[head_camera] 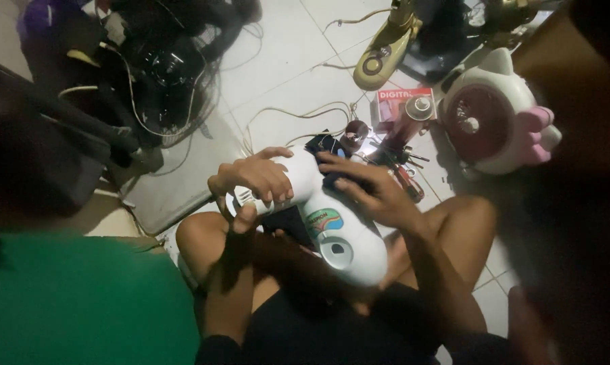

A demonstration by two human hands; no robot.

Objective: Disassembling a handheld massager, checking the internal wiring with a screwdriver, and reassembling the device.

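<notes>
The left hand [254,179] was closed around the upper end of a white plastic appliance housing [332,223], fingers curled over its vented edge. The right hand [372,192] gripped the same housing from the two o'clock side, fingers pressed over a dark part at its top. The housing lay across the person's lap, above the crossed legs, its round opening toward five o'clock. On the tiled floor [284,61] at one o'clock sat a small red box [403,101]; at two o'clock, a white and pink fan body [497,118]; at eleven o'clock, a black fan grille [166,74].
</notes>
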